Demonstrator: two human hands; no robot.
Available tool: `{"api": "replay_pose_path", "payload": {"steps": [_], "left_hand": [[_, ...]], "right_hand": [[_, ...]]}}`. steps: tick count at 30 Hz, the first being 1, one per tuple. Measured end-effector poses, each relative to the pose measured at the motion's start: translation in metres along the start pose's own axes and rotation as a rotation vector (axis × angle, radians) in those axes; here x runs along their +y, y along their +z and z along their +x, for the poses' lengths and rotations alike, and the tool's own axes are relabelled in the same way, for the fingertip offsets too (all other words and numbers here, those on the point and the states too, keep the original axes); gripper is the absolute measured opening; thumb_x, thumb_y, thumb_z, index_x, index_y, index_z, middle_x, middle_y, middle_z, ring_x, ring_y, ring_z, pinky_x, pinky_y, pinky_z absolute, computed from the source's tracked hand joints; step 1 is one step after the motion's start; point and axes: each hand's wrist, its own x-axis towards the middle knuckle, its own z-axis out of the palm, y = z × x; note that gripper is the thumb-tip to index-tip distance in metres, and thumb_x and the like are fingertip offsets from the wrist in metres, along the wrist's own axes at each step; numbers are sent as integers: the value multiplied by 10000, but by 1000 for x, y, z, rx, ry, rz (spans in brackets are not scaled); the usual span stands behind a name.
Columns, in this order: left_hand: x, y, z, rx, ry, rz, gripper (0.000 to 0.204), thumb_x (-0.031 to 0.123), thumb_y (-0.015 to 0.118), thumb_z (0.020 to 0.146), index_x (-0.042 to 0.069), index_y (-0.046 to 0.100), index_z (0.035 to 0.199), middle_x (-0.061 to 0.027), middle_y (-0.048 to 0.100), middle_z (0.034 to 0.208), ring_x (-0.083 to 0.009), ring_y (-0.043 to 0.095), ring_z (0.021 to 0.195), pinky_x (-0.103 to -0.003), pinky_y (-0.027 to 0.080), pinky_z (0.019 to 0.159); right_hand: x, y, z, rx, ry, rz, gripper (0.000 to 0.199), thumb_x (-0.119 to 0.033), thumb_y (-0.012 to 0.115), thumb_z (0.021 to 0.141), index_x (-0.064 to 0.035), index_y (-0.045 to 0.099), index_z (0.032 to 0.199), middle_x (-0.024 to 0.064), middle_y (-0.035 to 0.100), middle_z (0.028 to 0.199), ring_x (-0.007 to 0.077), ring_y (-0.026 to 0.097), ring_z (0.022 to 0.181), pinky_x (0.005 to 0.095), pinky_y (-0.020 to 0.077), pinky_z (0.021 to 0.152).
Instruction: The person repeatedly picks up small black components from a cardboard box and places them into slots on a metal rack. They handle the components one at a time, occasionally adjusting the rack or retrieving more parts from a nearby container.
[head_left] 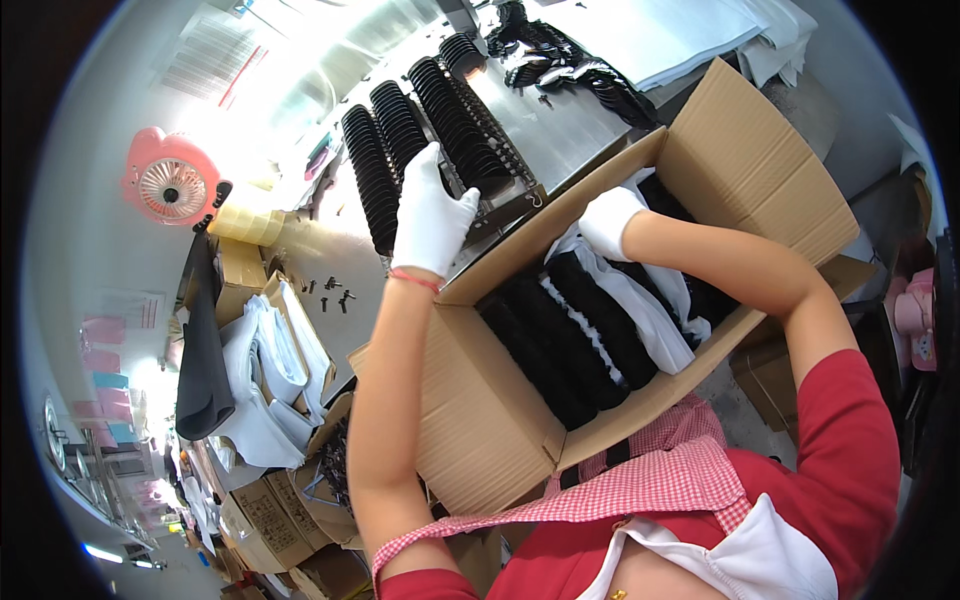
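My left hand [435,222], in a white glove, reaches to a metal rack [520,205] lined with rows of thin black discs [455,115]. Its thumb stands away from the fingers, which lie against the near end of a row. My right hand [608,220], also gloved in white, is bent over the far side of an open cardboard box [490,410]. Its fingers curl at the upper end of a white sheet [640,325]; their tips are hidden. Black fuzzy rolls [545,350] lie side by side in the box, with white sheets between some.
A pink fan [172,180] and yellow tape rolls [245,222] stand to the left. Small black screws [335,290] lie on the metal table [345,240]. Black glossy parts [575,60] are heaped behind the rack. Box flaps [755,160] stick out on both sides.
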Motion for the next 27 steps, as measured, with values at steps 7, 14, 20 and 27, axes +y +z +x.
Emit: {"api": "replay_pose_path", "payload": {"steps": [7,14,20,27], "left_hand": [[17,8,63,-493,-103,183,739,473,832,699,-48,615,1177,-251,680,1085,-366,662,1040,-394,518,931],[30,18,62,-563,-199,237,634,482,775,748,-48,610,1055,-266,698,1005,-392,688,969,-414,537,882],[46,36,56,-507,-280,237,405,255,663,826,-73,587,1051,-292,689,996,-421,678,975,-438,530,886],[54,5,51,-410,79,779,219,205,624,837,7,629,932,-229,714,810,-359,723,783,-438,555,748]], "right_hand": [[-48,-28,18,817,-416,337,562,-248,724,804,4,580,1285,149,583,1256,308,550,1191,398,445,1018],[-75,-18,24,746,-193,103,645,-292,657,850,-1,493,1402,141,521,1395,288,436,1331,384,300,1151],[-97,-22,27,610,-2,-138,516,-185,509,931,-26,485,1422,130,544,1405,297,497,1278,567,251,1157],[-78,-15,28,1035,-179,634,563,-199,782,669,-39,592,1174,142,596,1189,302,548,1189,477,338,1117]]}}
